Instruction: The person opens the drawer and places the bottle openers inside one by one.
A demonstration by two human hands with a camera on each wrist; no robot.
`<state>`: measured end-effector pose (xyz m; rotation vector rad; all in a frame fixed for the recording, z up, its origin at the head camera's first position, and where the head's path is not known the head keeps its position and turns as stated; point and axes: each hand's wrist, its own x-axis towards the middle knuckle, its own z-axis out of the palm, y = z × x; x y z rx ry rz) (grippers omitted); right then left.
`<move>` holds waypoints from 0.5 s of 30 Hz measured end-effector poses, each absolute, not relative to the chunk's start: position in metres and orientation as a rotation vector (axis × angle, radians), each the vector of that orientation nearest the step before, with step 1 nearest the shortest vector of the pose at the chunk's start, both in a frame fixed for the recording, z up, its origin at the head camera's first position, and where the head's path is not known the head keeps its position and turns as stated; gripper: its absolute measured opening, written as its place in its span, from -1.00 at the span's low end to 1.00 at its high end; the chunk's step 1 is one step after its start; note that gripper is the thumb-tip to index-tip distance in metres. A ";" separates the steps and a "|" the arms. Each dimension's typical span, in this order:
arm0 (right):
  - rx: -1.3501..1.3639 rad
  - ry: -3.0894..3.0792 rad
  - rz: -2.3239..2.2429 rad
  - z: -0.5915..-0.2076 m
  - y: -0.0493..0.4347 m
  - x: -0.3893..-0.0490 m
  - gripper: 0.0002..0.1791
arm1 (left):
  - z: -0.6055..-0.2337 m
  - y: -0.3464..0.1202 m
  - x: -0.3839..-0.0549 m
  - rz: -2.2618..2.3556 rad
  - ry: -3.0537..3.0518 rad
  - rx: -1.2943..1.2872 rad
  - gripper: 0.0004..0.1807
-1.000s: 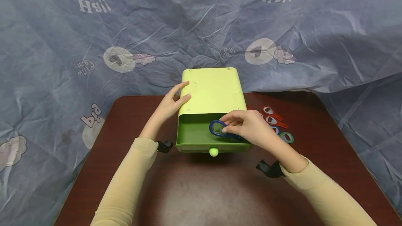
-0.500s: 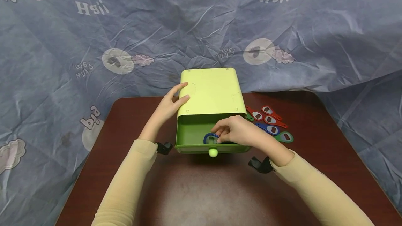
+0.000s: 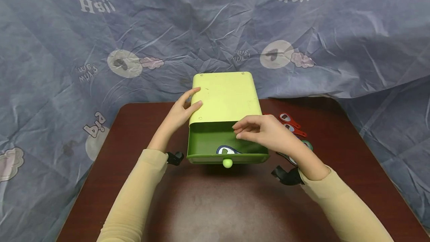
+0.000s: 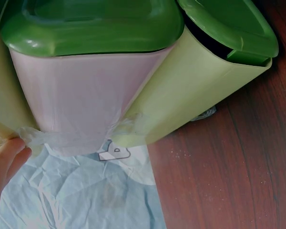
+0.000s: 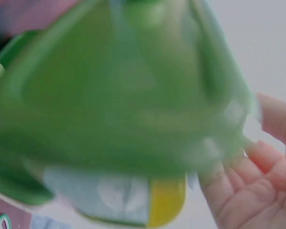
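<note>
A yellow-green box [image 3: 225, 96] stands at the back of the table with its green drawer [image 3: 205, 141] pulled out. Inside the drawer, near its front wall, lies a blue-rimmed bottle opener [image 3: 226, 149]. My left hand [image 3: 180, 113] rests against the box's left side, thumb and index finger extended onto the top edge. Over the drawer's right part hovers my right hand [image 3: 265, 132], fingers loosely bent and nothing between them. In the right wrist view the drawer's green underside [image 5: 124, 95] is blurred and fills most of the picture, with the right hand [image 5: 257, 191] beside it.
Right of the box lie several bottle openers, among them a red one [image 3: 289, 119] and a green one [image 3: 307, 144], some behind the right forearm. Further units, one with a pinkish side [image 4: 86, 95], show in the left wrist view. A patterned cloth [image 3: 215, 21] hangs behind the table.
My right hand has lowered the blue bottle opener into the drawer, let it go and risen up and back to the right. The left hand keeps its place on the box.
</note>
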<state>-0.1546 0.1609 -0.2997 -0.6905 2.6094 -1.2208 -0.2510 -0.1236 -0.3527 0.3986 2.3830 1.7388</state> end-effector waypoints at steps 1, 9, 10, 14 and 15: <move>-0.655 2.626 -1.280 -0.297 0.166 -0.153 -0.74 | -0.353 -0.123 -0.251 1.738 2.380 0.397 -0.36; -0.370 2.704 -1.592 -0.299 0.220 -0.153 -0.73 | -0.355 -0.124 -0.251 1.738 2.404 0.407 -0.38; -0.334 2.712 -1.593 -0.303 0.227 -0.154 -0.73 | -0.355 -0.124 -0.251 1.745 2.400 0.409 -0.38; -0.203 2.705 -1.553 -0.332 0.256 -0.160 -0.68 | -0.355 -0.123 -0.252 1.756 2.394 0.409 -0.38; -0.164 2.705 -1.526 -0.342 0.264 -0.162 -0.66 | -0.355 -0.123 -0.252 1.752 2.396 0.412 -0.38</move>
